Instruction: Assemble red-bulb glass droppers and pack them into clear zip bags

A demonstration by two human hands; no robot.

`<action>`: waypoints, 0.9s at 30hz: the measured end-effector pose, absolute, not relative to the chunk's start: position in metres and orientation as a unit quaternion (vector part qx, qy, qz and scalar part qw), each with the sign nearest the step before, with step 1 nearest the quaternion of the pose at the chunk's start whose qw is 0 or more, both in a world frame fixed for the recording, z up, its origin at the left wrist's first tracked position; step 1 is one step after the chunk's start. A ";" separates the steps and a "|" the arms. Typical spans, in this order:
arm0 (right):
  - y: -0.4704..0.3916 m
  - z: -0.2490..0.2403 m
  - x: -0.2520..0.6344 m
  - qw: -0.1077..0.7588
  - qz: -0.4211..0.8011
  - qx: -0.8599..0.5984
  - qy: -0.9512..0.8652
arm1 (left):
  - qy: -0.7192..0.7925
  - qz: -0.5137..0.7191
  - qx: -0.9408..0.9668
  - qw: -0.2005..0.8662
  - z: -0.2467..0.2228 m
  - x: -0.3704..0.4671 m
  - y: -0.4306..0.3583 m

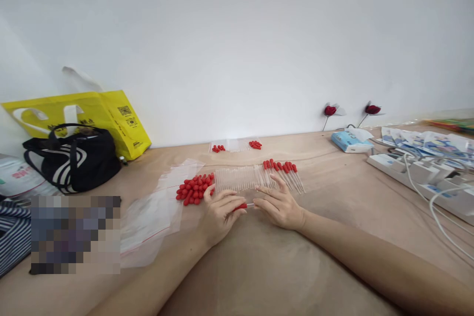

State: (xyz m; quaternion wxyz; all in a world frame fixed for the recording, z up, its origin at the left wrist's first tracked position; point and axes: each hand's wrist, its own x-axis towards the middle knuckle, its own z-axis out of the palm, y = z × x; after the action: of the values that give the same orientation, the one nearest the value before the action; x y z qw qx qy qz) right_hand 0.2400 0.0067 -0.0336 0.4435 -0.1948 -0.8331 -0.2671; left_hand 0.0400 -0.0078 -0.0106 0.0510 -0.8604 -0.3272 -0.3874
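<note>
My left hand [219, 213] pinches a red rubber dropper bulb [241, 206] between thumb and fingers. From the other side, my right hand [280, 207] grips a thin clear dropper tube [251, 205] whose end meets the bulb; how deep it sits inside is hidden. Just left of my left hand lies a pile of red bulbs [193, 189]. A row of clear tubes [237, 178] stretches behind both hands. At its right end, several droppers with red bulbs fitted [283, 167] lie side by side, tips toward me.
Clear zip bags [151, 212] lie flat at left; another bag [235, 145] with red bulbs rests by the wall. Black bag [79, 158] and yellow bag [126, 128] stand far left. Right are a tissue pack [350, 141], a power strip [440, 192] with cables, and packets [425, 140].
</note>
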 end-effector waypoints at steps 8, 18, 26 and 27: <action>0.004 -0.036 0.236 0.480 -0.263 -0.162 -0.821 | -0.324 -0.387 -0.863 0.021 -0.009 0.046 -0.016; 0.008 -0.033 0.237 0.449 -0.218 -0.172 -0.849 | -0.341 -0.340 -0.876 0.019 -0.007 0.043 -0.011; 0.008 -0.028 0.241 0.341 -0.226 -0.267 -0.873 | -0.383 -0.315 -0.866 0.061 -0.010 0.036 -0.005; 0.010 -0.026 0.243 0.332 -0.220 -0.293 -0.869 | -0.396 -0.316 -0.860 0.067 -0.011 0.035 -0.004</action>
State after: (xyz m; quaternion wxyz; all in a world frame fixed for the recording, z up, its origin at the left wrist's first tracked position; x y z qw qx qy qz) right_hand 0.2435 0.0098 -0.0265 0.3322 -0.2934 -0.8689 -0.2205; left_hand 0.0347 -0.0041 -0.0110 0.0673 -0.8597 -0.3958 -0.3158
